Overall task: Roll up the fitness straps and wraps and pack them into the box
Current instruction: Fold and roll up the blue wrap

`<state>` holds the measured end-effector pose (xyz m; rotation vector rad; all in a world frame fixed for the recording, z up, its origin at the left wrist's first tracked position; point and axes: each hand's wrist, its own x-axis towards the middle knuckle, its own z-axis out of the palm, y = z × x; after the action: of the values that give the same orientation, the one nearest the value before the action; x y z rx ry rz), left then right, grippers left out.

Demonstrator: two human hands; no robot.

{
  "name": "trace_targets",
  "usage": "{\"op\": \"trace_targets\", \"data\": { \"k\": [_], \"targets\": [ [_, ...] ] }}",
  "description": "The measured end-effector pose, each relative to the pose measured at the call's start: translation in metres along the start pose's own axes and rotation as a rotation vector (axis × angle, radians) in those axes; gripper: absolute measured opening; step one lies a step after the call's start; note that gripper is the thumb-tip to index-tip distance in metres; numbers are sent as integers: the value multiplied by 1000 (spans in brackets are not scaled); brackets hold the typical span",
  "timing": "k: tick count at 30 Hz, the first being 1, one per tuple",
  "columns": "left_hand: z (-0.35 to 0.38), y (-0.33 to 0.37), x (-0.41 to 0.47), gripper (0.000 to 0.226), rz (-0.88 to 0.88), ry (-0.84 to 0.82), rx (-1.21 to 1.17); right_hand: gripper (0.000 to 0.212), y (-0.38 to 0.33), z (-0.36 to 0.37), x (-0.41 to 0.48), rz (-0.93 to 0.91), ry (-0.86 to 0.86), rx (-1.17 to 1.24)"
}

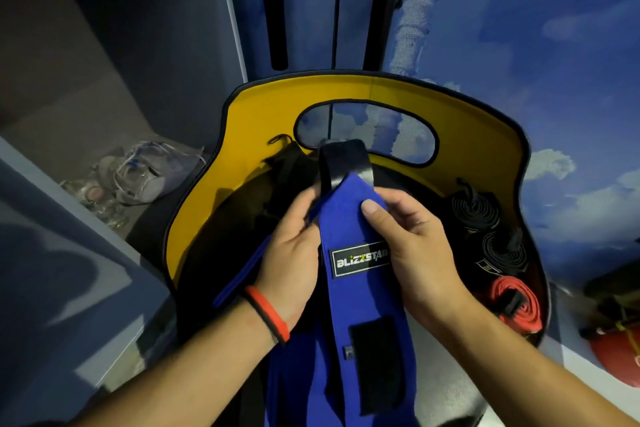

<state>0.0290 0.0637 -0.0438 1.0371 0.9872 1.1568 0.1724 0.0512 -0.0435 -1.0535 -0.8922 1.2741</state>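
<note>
A blue wrap (pixel 353 308) with a black label and black hook patches hangs down the middle of the view. Its black end tab (pixel 344 161) sticks up above my fingers. My left hand (pixel 294 250) grips the wrap's left edge near the top. My right hand (pixel 412 250) pinches the right side, thumb on the front. Behind the wrap stands the box (pixel 263 107), yellow inside with a black rim and an oval handle cutout. Two rolled black straps (pixel 476 208) (pixel 504 253) and a rolled red strap (pixel 516 305) lie at the box's right side.
Dark fabric (pixel 287 163) lies in the box's back left. A grey shelf (pixel 69 87) on the left holds a bundle of clear packaging (pixel 138 173). A blue cloud-patterned wall (pixel 519 45) rises behind. A red object (pixel 616 357) sits at the far right.
</note>
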Motion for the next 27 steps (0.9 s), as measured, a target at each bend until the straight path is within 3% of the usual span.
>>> {"op": "trace_targets", "data": {
  "k": [12, 27],
  "targets": [
    [1, -11, 0, 36, -145, 64, -229, 14, 9, 1, -1, -84, 181, -66],
    [4, -9, 3, 38, -206, 3, -272, 10, 12, 4, 4, -162, 143, -179]
  ]
}}
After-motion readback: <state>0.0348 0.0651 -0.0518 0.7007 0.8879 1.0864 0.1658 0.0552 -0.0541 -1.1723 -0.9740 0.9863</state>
